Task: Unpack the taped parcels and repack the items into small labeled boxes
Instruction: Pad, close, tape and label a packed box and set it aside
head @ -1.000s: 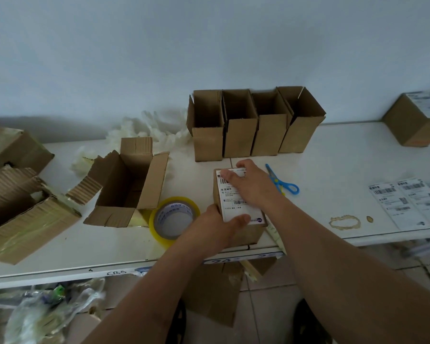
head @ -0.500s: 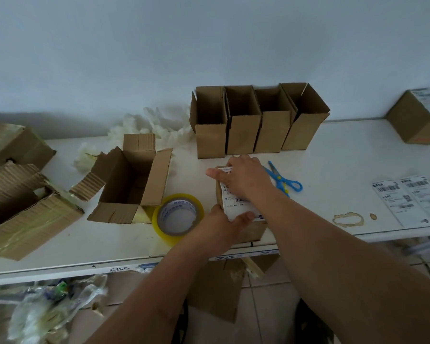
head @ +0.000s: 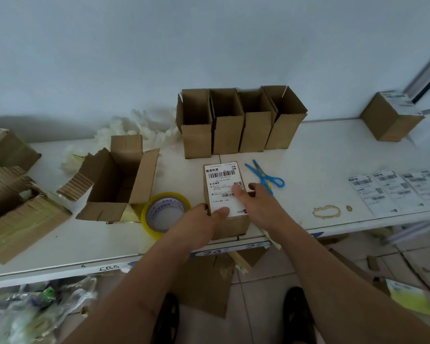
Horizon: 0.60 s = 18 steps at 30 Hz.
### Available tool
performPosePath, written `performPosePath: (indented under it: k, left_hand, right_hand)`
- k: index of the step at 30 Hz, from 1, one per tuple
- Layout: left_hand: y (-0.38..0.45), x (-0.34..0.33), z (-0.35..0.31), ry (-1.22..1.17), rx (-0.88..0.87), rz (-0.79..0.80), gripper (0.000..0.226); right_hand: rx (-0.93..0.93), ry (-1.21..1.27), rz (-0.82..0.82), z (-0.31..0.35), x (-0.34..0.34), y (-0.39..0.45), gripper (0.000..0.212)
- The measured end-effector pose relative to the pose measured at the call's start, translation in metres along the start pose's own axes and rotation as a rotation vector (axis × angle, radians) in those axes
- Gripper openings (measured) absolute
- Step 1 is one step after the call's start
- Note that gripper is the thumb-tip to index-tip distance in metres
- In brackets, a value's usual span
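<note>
A small closed cardboard box (head: 231, 227) stands near the table's front edge with a white shipping label (head: 221, 181) on its top. My left hand (head: 199, 225) grips the box's near left corner, thumb lying on the label's near edge. My right hand (head: 261, 207) rests with straight fingers pressing the label's right side. A row of several open small boxes (head: 233, 131) stands behind it against the wall.
A yellow tape roll (head: 147, 220) lies left of the box and blue scissors (head: 265, 176) to its right. An opened parcel (head: 117, 180) and flattened cartons (head: 18, 219) fill the left. Label sheets (head: 392, 192) and a labeled box (head: 390, 117) sit at the right. White filler (head: 139, 127) lies by the wall.
My right hand has slid from the label's far end back to its near right side, uncovering the barcode. My left hand stays on the box's near left corner.
</note>
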State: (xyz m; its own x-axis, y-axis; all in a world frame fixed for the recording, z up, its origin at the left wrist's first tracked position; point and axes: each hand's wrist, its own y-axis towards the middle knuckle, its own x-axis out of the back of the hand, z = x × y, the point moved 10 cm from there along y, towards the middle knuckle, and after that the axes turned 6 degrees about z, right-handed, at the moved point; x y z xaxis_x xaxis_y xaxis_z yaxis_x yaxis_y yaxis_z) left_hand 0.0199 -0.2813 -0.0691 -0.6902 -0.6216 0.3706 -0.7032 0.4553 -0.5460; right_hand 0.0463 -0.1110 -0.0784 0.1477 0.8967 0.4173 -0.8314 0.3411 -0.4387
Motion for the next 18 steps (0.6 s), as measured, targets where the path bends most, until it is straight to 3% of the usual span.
performPosePath:
  k: [4, 8, 12, 15, 18]
  left_hand:
    - [-0.006, -0.002, 0.0, -0.069, -0.013, 0.005, 0.054]
    - [-0.014, -0.02, -0.004, -0.162, -0.095, 0.188, 0.043]
    - [-0.013, -0.024, 0.0, -0.056, -0.16, 0.194, 0.086]
    - [-0.021, -0.023, -0.006, 0.456, -0.206, 0.101, 0.084]
    - [-0.029, -0.024, -0.023, 1.016, -0.256, -0.075, 0.073]
  right_hand:
    - [-0.089, 0.132, 0.07, -0.018, -0.015, -0.02, 0.051]
    - [-0.104, 0.279, 0.142, -0.023, -0.027, -0.035, 0.028]
    - [-0.105, 0.388, 0.169, -0.02, -0.025, -0.044, 0.021]
    - [-0.119, 0.467, 0.099, -0.023, -0.012, -0.048, 0.014]
    - [-0.122, 0.497, 0.055, -0.027, -0.001, -0.053, 0.034]
